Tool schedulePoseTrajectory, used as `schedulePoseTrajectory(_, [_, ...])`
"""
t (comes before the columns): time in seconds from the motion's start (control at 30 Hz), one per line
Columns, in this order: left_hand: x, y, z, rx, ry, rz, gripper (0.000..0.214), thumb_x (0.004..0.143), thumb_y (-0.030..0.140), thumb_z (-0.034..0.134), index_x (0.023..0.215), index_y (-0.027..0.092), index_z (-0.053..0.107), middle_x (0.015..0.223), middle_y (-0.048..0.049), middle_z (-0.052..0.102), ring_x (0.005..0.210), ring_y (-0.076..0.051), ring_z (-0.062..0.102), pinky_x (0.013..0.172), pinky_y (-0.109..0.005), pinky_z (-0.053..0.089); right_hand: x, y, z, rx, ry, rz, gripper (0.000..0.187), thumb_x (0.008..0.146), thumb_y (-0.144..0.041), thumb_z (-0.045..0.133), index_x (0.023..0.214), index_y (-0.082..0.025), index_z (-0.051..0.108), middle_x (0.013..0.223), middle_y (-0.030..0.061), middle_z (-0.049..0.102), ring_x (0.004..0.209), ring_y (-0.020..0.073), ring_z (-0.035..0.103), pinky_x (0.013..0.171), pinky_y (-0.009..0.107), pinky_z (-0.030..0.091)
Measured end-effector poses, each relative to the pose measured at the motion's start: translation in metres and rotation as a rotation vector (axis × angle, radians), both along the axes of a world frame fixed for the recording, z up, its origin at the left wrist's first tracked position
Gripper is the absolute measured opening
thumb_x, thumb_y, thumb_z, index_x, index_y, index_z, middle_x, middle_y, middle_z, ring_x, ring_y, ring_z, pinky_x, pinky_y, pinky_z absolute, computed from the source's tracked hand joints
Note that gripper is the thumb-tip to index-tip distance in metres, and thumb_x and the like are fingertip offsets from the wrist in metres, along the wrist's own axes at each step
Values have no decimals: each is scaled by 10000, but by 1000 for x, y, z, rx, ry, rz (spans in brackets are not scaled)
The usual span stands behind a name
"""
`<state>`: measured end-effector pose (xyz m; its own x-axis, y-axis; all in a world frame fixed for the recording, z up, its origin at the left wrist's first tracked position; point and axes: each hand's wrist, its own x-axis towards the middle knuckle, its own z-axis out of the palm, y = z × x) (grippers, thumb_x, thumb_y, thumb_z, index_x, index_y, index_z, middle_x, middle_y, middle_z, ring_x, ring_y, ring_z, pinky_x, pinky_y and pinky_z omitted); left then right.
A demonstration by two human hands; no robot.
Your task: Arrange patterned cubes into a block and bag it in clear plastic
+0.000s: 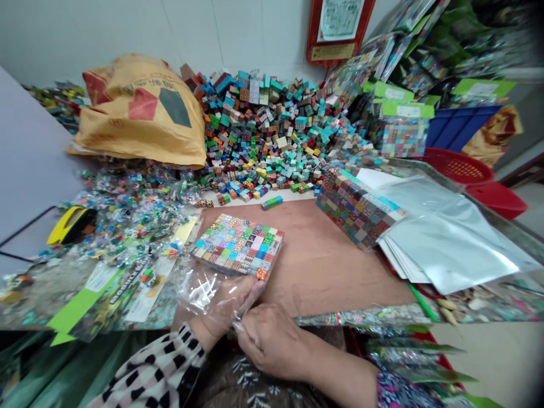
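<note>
A flat block of small patterned cubes (pixel 238 243) sits in a clear plastic bag (pixel 198 289) on the brown board. My left hand (pixel 227 300) shows through the loose plastic at the block's near edge. Its fingers are closed around the near right corner, partly hidden by the film. Just to the right, my right hand (pixel 272 340) is closed in a fist, pinching the bag's gathered edge. A second, taller block of cubes (pixel 357 207) stands at the right of the board, apart from both hands.
Behind the brown board (pixel 331 272) lies a heap of loose cubes (pixel 276 130) beside a yellow sack (pixel 140 119). Small bagged pieces (pixel 140 209) and a yellow-black tool (pixel 72 225) lie left. Clear bags (pixel 450 221) cover white cards (pixel 403 263) at right.
</note>
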<state>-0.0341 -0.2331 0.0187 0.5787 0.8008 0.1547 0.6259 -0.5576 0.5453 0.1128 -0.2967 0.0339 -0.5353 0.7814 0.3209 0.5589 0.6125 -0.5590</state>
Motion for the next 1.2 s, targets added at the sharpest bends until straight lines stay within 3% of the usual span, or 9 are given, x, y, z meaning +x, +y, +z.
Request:
schedulePoseTrajectory(0.2, [14,4,-20,-44,-16,-121,307,985,274,362,860,209,635,780,-24,648,726,-161,612,691,-285,513,30,-7,-12,62,-42,-214,352,942,-211,387,626,-193,538,571,12,607,509,129,500,572,279,320])
schedulePoseTrajectory(0.4, [3,-31,10,11,142,-266,491,878,65,405,1290,272,573,1272,-79,648,1148,-214,607,951,-400,532,68,-16,-29,-46,-56,-532,422,975,-291,358,579,-207,478,540,1,569,498,128,509,539,265,292])
schedulePoseTrajectory(0.53, [-31,-59,20,220,107,-363,492,896,31,371,1318,221,539,1117,-82,722,964,-166,688,832,-278,572,74,-19,-36,-92,-16,-622,423,980,-319,367,576,-217,437,536,-9,536,490,127,489,527,260,290])
schedulePoseTrajectory(0.63, [-57,-71,12,480,93,-125,350,885,73,508,1183,240,586,873,-36,712,734,-159,668,678,-253,556,71,-20,-38,-66,-12,-637,423,986,-316,363,582,-220,438,540,-9,525,500,132,495,542,262,306])
schedulePoseTrajectory(0.77, [-78,-74,0,664,173,395,239,835,192,664,1041,246,557,889,-61,656,854,-240,655,770,-370,553,69,-22,-43,-39,-29,-637,429,1000,-329,348,599,-219,455,559,0,542,528,140,530,562,262,328])
schedulePoseTrajectory(0.87, [-87,-69,-2,514,371,476,77,897,299,558,926,232,583,856,-78,679,828,-275,664,729,-395,529,70,-24,-47,-51,-41,-640,424,1014,-343,328,640,-215,483,582,9,575,544,149,560,566,263,343])
schedulePoseTrajectory(0.93, [-92,-64,3,308,427,456,150,925,288,461,866,234,588,735,-43,688,691,-242,667,621,-334,491,73,-22,-45,-38,-71,-619,417,1020,-351,309,686,-211,517,615,23,612,575,163,593,580,268,362])
schedulePoseTrajectory(1.07, [-93,-37,46,95,183,490,206,859,273,401,837,240,603,652,3,683,613,-191,651,580,-273,438,85,-1,-7,-10,-101,-546,454,1019,-405,290,674,-216,516,597,20,596,561,165,574,569,278,363])
schedulePoseTrajectory(1.2, [-80,17,136,-13,-143,550,207,790,351,536,883,186,621,552,49,568,522,-123,524,546,-228,381,99,50,81,-25,-83,-540,463,968,-478,410,588,-218,463,549,-9,512,524,140,473,517,281,286])
